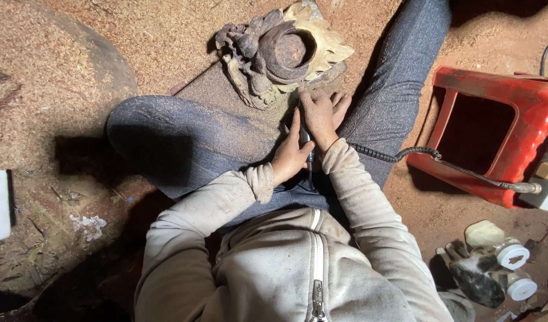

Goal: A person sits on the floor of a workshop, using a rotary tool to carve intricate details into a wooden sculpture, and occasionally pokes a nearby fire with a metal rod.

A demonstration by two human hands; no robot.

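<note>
The wood carving [280, 53] sits on the floor [160, 36] between the person's legs, so it stays close and does not slide away. It is dark and curly on one side, with a round bowl shape in the middle and pale, leafy wood on the other side. It leans a bit against the right leg [399, 77], which seems to keep it steady. Just below the carving are both hands. The right hand [320, 116] lies flat with its fingers spread, and the fingertips touch the bottom edge of the carving, as if to hold it still. The left hand [290, 156] is curled tight around a thin dark hand tool [306, 146], and the tip points up at the carving. The two hands touch each other, likely so the tool does not wobble. A black springy cable [399, 156] runs from the tool across the right leg to a red box [494, 137] on the floor, well apart from the carving. Near the box lies a bottle-like thing with white caps [494, 268]. Sawdust covers the floor, the grey pants and the pale jacket sleeves [369, 209].
</note>
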